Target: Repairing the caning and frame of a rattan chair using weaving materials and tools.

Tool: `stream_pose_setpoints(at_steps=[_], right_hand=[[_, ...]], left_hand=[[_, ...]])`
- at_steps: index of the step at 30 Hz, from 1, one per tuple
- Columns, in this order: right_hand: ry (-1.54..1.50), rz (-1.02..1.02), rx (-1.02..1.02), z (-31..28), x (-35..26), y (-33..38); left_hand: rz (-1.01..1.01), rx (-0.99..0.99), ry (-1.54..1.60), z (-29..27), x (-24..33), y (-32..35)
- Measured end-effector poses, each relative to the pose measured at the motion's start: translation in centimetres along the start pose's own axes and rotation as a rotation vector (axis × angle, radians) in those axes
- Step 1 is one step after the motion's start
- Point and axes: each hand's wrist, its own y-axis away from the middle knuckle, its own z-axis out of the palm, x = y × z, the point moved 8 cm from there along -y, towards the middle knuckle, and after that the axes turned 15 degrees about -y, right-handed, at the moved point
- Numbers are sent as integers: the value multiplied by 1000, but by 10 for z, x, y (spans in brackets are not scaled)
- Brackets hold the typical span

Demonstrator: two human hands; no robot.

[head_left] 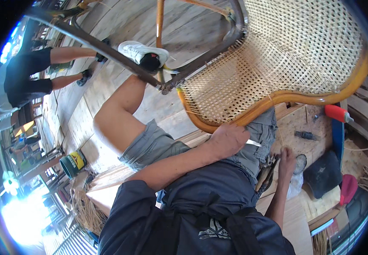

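Observation:
A chair with a woven cane panel (294, 46) and a curved rattan rim (292, 97) lies tilted over my lap. My left hand (229, 139) is closed against the lower rim. From that fist a pale, pointed blade (254, 143) sticks out to the right; its handle is hidden in my fingers. Farther right, my right hand (286, 160) is pinched at the end of a thin cane strand (281, 135), which runs up to the rim. The chair's dark frame bar (103, 49) stretches away to the upper left.
On the bench at right are a red squeeze bottle (336, 113), a dark brush-like tool (306, 135) and a black pad (322, 174). A green bucket (71, 165) and loose fibre strips (86, 206) are at left. Another person (24, 76) stands at the upper left.

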Motion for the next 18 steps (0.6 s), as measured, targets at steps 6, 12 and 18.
stream_pose_setpoints(at_steps=[6, 12, 18], right_hand=[[-128, -501, -37, 70, -80, -85], [-187, -161, -262, 71, -86, -67], [161, -351, -677, 66, -153, 8]], left_hand=[[-16, -161, 54, 13, 3, 2], [-81, -35, 226, -22, 14, -7], [-211, -111, 282, -35, 5, -24]])
